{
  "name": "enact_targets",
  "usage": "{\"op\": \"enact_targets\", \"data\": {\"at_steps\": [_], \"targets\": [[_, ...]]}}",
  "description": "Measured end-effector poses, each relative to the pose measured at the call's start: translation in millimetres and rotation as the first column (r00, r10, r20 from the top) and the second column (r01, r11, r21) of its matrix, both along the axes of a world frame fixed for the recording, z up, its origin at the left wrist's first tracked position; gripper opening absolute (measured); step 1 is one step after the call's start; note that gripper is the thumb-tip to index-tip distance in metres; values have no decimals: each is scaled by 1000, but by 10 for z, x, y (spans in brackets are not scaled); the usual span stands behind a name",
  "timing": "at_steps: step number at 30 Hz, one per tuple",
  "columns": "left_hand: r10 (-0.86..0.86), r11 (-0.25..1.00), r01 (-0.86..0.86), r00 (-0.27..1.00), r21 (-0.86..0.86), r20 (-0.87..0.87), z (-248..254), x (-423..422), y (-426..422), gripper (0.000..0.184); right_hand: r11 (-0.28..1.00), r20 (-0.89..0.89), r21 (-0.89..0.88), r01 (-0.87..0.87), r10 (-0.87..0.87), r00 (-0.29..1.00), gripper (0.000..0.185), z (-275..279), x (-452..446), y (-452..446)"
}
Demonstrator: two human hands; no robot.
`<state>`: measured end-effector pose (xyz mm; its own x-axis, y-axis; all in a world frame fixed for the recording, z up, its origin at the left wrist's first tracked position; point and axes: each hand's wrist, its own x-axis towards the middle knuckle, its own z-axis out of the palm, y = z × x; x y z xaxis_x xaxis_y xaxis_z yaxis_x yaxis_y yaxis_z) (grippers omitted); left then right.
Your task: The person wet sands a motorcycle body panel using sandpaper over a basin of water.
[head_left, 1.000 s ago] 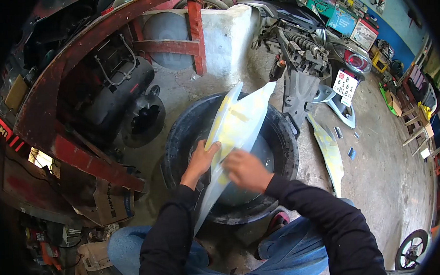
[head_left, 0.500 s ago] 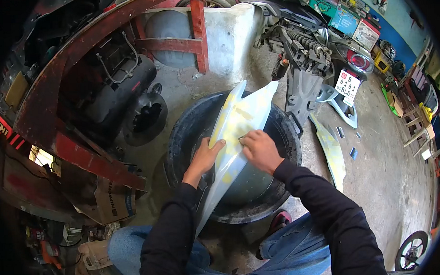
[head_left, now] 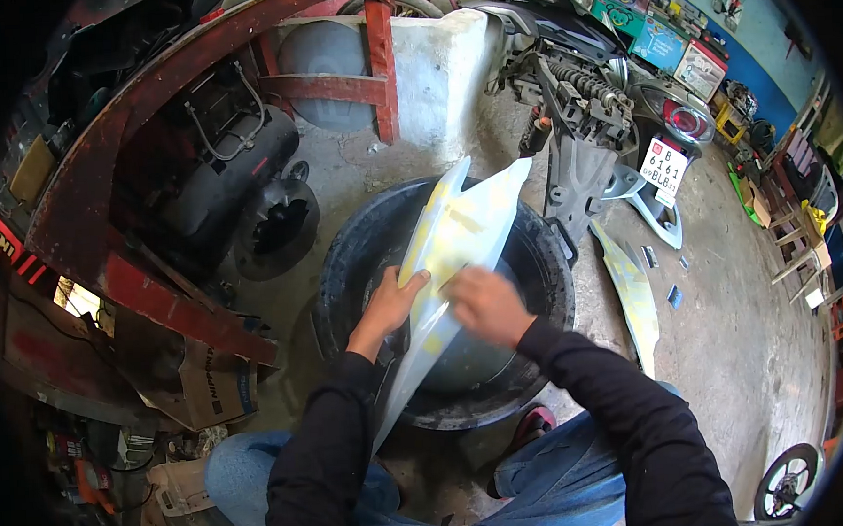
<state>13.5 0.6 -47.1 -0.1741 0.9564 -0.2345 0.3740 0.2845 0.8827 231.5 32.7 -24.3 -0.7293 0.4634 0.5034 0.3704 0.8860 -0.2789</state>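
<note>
A long pale panel with yellow patches [head_left: 462, 222] slants over a round black tub [head_left: 346, 257] that has cloudy liquid in the bottom. My left hand [head_left: 389, 307] grips the panel's left edge, thumb on its face and the other fingers hidden behind it. On the panel's right side, my right hand [head_left: 489, 305] is closed, its fingertips against the surface and somewhat blurred. Whatever it may hold is too small and smeared to make out.
A second yellow-patched panel [head_left: 632, 296] lies on the floor right of the tub, near small blue packets [head_left: 675, 296]. Partly stripped motorcycle [head_left: 584, 105] stands behind. Red frame [head_left: 184, 306] and black tank [head_left: 234, 163] are at left, a wheel [head_left: 788, 480] at lower right.
My right hand has moved up the panel and then back down-left along it, staying closed. My left hand keeps its grip, and the panel has barely shifted.
</note>
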Motion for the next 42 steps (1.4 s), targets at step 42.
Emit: {"op": "enact_targets", "data": {"at_steps": [42], "targets": [[13, 1000, -13, 999, -1, 43, -30, -75, -19, 100, 586, 8, -540, 605, -715, 700, 25, -304, 596, 609]]}}
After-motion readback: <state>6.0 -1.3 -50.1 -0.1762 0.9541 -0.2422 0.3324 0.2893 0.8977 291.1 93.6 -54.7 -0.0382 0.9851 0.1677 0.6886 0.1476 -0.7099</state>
